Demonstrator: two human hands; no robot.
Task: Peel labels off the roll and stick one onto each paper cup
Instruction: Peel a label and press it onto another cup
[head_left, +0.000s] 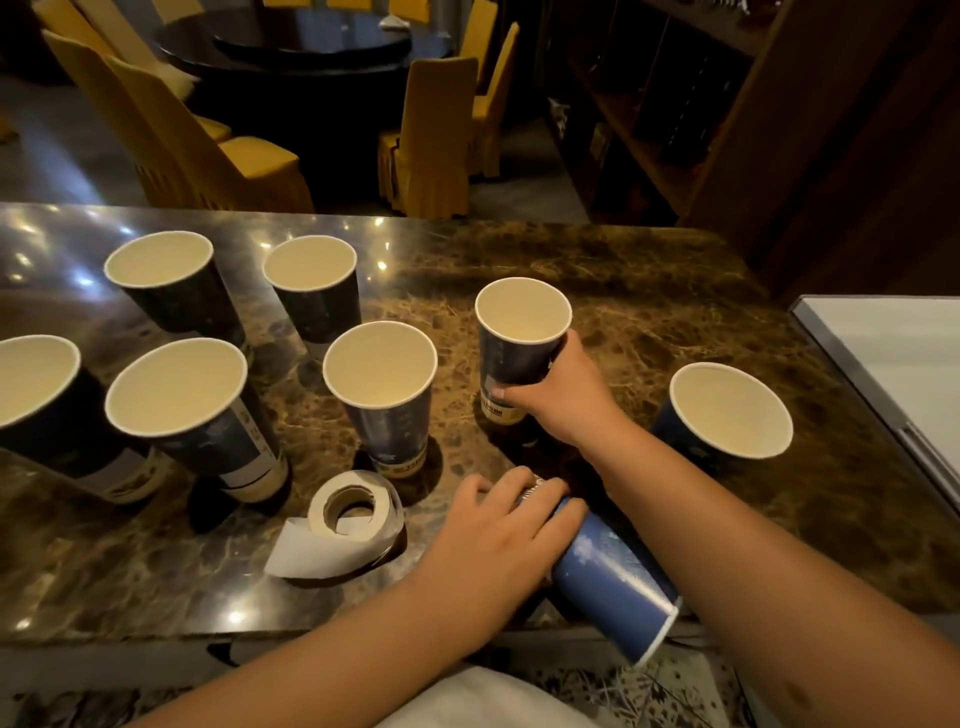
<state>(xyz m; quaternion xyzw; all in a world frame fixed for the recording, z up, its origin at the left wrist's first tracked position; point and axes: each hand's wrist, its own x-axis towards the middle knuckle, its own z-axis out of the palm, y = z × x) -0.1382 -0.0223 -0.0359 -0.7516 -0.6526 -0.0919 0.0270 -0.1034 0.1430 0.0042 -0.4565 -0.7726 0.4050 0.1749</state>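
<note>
Several dark blue paper cups stand upright on the marble table (649, 291). My right hand (561, 397) grips one upright cup (519, 338) round its lower half, near the table's middle. Another blue cup (613, 577) lies on its side at the front edge, mouth toward me. My left hand (498, 525) lies over this cup's base end with fingers curled on it. The label roll (345, 512) lies flat to the left of my left hand, a white strip of backing trailing from it.
One cup (727, 415) stands at the right, one cup (384, 384) in the middle, others at the left (176, 395). A white board (893, 353) lies at the right edge. Yellow chairs (436, 135) and a dark round table stand beyond.
</note>
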